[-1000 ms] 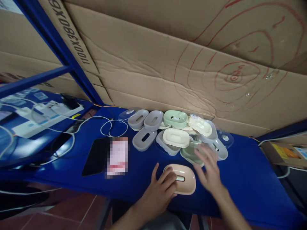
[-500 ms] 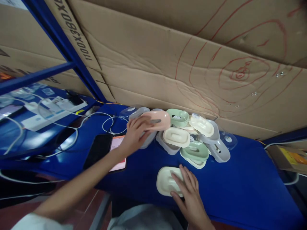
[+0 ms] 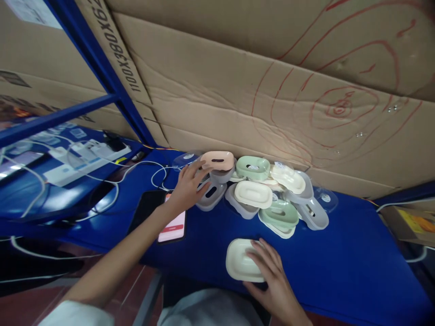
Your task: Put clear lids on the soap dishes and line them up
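Note:
A peach soap dish [image 3: 217,160] with a slot in its base rests on a grey soap dish [image 3: 222,175] at the back left of the pile. Stretched toward it, my left hand [image 3: 190,185] has its fingers apart, the fingertips by the peach dish's near left edge. Just below those fingers lies another grey slotted dish [image 3: 211,195]. At the table's front edge my right hand [image 3: 270,274] grips a cream soap dish [image 3: 242,261] by its right side, fingers over the top edge and thumb at the near edge. The hand covers that end of the dish.
More dishes are heaped behind: a green one [image 3: 253,167], a cream one [image 3: 253,194] and several others, with clear plastic lids [image 3: 325,198] at the sides. A lit phone [image 3: 172,227], white cables and a power strip [image 3: 86,165] are leftward. Cardboard [image 3: 210,90] stands behind the blue table [image 3: 326,267].
My left hand has put the peach dish down farther back on the pile, and its fingers have come loose. My right hand remains at the cream dish. The view has shifted slightly.

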Tool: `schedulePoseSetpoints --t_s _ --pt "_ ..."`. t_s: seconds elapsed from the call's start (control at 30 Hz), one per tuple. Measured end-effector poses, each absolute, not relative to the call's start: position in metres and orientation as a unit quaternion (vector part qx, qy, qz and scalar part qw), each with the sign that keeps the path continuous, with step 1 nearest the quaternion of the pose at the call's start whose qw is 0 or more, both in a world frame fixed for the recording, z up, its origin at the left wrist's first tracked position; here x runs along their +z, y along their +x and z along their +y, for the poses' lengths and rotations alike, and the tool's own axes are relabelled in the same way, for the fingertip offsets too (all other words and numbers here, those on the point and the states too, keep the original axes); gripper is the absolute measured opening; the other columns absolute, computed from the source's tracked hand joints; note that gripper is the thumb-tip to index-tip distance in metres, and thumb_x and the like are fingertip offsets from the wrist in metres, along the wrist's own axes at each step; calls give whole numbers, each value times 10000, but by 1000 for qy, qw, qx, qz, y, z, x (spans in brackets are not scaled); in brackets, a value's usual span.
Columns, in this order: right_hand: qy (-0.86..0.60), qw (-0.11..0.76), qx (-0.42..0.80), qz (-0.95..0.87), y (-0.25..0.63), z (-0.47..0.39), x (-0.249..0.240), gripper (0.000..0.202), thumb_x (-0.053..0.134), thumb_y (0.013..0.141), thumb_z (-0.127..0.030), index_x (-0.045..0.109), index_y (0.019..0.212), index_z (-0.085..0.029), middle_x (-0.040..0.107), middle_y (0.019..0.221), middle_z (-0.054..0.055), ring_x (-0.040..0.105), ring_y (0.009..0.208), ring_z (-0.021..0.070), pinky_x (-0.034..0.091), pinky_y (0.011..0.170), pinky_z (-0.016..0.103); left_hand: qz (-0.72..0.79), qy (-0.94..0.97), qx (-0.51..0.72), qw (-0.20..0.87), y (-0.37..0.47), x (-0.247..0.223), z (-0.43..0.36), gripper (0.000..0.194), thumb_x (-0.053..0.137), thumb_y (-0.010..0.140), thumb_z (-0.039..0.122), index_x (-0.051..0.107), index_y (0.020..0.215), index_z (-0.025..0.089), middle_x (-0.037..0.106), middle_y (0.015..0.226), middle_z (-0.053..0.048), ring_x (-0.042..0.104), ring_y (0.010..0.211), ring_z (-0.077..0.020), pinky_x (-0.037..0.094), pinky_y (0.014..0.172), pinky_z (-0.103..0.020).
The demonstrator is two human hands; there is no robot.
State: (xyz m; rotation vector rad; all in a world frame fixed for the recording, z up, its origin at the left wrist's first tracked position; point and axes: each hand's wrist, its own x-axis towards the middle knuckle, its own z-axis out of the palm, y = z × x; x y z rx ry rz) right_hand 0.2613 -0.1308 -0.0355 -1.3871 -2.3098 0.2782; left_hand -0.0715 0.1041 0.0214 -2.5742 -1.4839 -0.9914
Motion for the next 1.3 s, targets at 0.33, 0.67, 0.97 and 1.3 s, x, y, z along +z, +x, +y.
schedulePoseSetpoints --t_s 0.33,0.67,0.97,1.3 --pt "-451 245 -80 -855 275 -2 75 545 681 1029 -404 538 1524 -225 620 1527 142 504 1497 347 362 1252 612 -450 -799 -383 -108 -28 -1 -34 347 576 1070 230 611 1411 288 618 1456 -114 622 1348 -273 528 1163 -525" --pt "-439 235 -152 -854 258 123 102 514 592 1069 -504 575 1507 -235 617 1528 171 546 1455 358 290 1279 639 -394 -842 -334 -155 -11 -22 -72 288 549 1058 182 695 1289 273 694 1363 -102 694 1257 -288 570 1129 -606" --pt "-472 296 -7 -831 283 -69 29 453 645 1038 -276 590 1488 -276 764 1292 82 711 1211 274 551 1043 471 -402 -838 -328 -172 -15 -20 -60 449 442 1048 46 628 1414 226 738 1180 -94 707 1070 -223 604 923 -379" --pt "-621 338 66 -704 249 -120 -24 400 600 1059 -283 611 1459 -296 644 1470 116 645 1327 276 583 1064 481 -451 -866 -205 -66 25 4 -13 421 561 1070 218 582 1491 218 605 1515 -156 581 1380 -337 410 1199 -602"
